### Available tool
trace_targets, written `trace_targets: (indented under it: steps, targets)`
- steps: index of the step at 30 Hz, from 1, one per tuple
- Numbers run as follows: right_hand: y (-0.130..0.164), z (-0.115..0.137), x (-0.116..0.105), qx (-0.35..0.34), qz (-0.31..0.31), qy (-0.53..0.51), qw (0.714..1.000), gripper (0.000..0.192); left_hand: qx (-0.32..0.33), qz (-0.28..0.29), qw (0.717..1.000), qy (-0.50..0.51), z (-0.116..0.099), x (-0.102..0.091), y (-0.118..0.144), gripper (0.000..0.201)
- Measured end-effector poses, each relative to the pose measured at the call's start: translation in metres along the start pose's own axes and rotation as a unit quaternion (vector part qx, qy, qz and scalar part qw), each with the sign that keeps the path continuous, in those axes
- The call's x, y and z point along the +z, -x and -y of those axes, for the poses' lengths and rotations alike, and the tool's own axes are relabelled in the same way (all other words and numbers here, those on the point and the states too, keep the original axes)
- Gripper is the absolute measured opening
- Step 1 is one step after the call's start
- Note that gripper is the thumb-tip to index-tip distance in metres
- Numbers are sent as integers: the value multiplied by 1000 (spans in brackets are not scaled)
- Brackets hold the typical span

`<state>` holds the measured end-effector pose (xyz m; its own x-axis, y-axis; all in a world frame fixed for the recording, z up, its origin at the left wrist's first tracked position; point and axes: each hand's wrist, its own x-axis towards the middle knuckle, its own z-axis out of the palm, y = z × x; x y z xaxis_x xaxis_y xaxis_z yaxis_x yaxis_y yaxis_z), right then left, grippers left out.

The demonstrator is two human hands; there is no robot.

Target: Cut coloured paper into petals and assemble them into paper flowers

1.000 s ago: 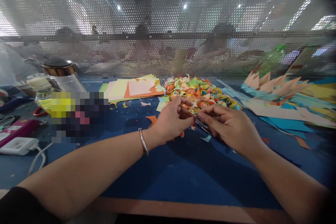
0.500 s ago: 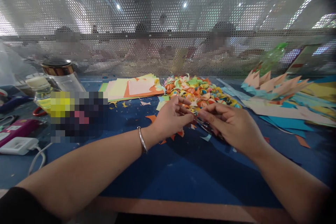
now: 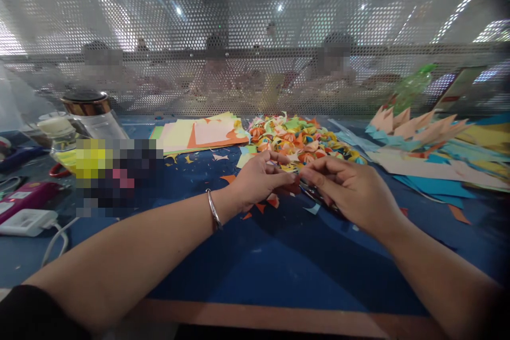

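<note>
A small folded paper piece [image 3: 292, 183] (reddish-orange, largely hidden by the fingers) sits between the two hands, low over the blue tabletop [image 3: 279, 265] and just in front of the heap of coloured paper pieces [image 3: 303, 141]. The left hand [image 3: 257, 180], with a silver bangle [image 3: 213, 210] on its wrist, has its thumb and fingers pinched together on that piece. The right hand [image 3: 346, 191] meets it fingertip to fingertip, fingers curled in and closed around a dark slim tool [image 3: 319, 196]; what kind of tool it is cannot be told. Orange scraps [image 3: 271, 203] lie on the tabletop directly beneath the left hand. Farther back, a flat stack of paper sheets [image 3: 199, 135] lies left of the heap, and pointed folded paper shapes [image 3: 418, 127] rest on blue and yellow sheets at the right. At the far left stand a glass jar [image 3: 90, 111] and a white charger [image 3: 27, 221].
</note>
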<state>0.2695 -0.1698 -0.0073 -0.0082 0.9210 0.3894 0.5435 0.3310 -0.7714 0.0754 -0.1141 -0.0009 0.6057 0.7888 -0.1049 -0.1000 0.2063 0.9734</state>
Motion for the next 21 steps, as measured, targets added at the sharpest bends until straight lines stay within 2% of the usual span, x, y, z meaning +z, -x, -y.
trace_targets:
  steps: [3, 6, 11, 21]
  targets:
    - [0, 1, -1, -6, 3, -4, 1000, 40, -10, 9, 1000, 25, -3, 1, 1, 26]
    - [0, 3, 0, -4, 5, -2, 1000, 39, -5, 27, 999, 28, -3, 0, 2, 30]
    - [0, 0, 1, -4, -1, 6, 1000, 38, 11, 39, 999, -2, 4, -6, -1, 37]
    - [0, 0, -1, 5, 3, 7, 1000, 38, 80, 52, 992, -82, 6, -7, -1, 33]
